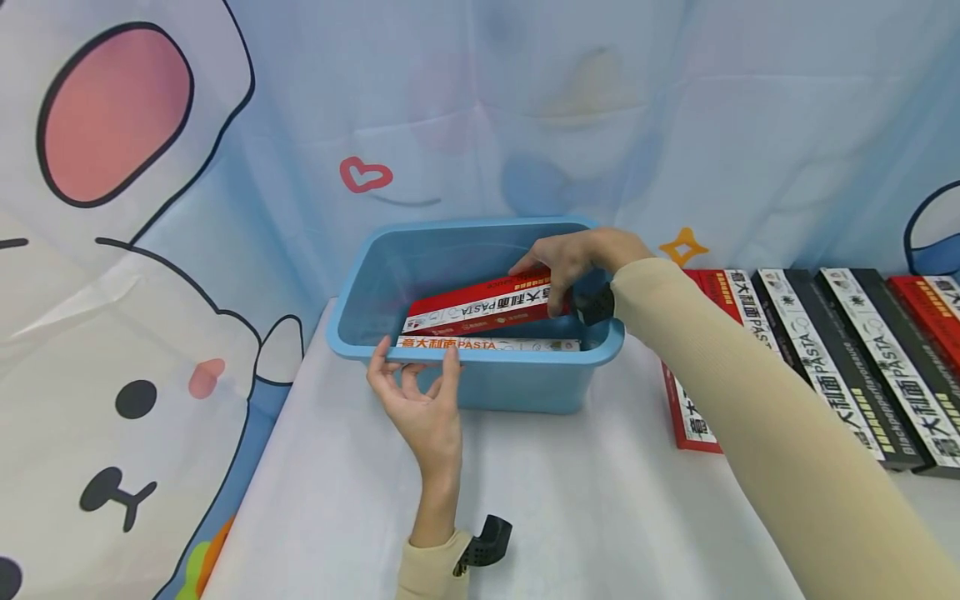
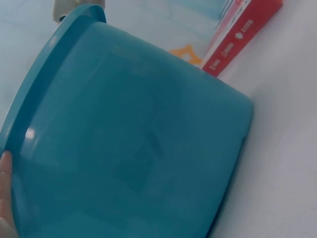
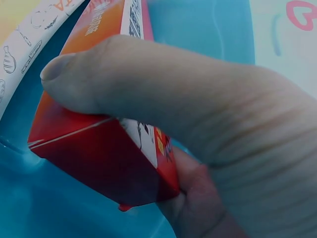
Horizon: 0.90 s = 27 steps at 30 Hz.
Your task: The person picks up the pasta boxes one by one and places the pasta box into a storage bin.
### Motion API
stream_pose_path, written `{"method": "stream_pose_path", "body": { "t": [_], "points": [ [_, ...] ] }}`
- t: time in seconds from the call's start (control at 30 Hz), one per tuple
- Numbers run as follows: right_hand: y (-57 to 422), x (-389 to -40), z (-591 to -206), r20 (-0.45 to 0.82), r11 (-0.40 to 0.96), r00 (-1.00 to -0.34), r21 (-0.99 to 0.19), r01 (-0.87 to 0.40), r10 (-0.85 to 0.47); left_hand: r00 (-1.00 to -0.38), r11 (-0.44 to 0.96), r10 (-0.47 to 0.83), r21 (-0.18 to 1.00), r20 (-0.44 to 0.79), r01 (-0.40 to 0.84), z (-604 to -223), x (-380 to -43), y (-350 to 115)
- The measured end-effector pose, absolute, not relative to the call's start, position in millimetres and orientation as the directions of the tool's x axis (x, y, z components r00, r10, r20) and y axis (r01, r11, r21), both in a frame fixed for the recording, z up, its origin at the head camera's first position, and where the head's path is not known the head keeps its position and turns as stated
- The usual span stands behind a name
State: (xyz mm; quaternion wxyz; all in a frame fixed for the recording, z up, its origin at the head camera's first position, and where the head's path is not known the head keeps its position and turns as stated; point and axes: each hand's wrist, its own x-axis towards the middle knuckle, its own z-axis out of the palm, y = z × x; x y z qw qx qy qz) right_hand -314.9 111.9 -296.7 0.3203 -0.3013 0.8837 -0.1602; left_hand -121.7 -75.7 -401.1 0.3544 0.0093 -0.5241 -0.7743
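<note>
A blue plastic bin (image 1: 480,383) stands on the white table. Inside it a red pasta box (image 1: 480,305) lies tilted, its right end gripped by my right hand (image 1: 573,258). In the right wrist view the thumb (image 3: 94,79) lies across one side of the red box (image 3: 109,163), with fingers on the opposite side. A second pasta box (image 1: 487,343), white with orange lettering on its visible face, lies along the bin's near wall. My left hand (image 1: 420,408) holds the near rim, with fingertips over the edge. The left wrist view shows mostly the bin's outer wall (image 2: 138,129).
Right of the bin lie several pasta boxes side by side: a red one (image 1: 693,417) nearest, then black ones (image 1: 840,367), with another red one (image 1: 930,308) at the far right. A printed cloth curtain (image 1: 480,108) hangs behind the bin and along the left.
</note>
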Motion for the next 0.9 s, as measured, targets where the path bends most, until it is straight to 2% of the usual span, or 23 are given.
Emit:
{"method": "stream_pose_path", "body": {
  "t": [0.37, 0.73, 0.9],
  "points": [
    [112.9, -312.6, -297.7, -0.457, 0.784, -0.648, -0.468, -0.407, -0.609, -0.748, -0.201, -0.552, 0.812, 0.368, 0.548, -401.2, -124.5, -74.2],
    [114.5, -302.0, -276.1, -0.334, 0.736, -0.69, -0.523, -0.431, -0.642, -0.755, -0.203, -0.542, 0.814, 0.37, 0.544, -401.6, -127.5, -71.8],
    [130.8, -281.6, -259.5, -0.21, 0.671, -0.702, -0.562, -0.483, -0.681, -0.757, -0.203, -0.539, 0.815, 0.37, 0.543, -402.9, -130.9, -72.1]
  ]
}}
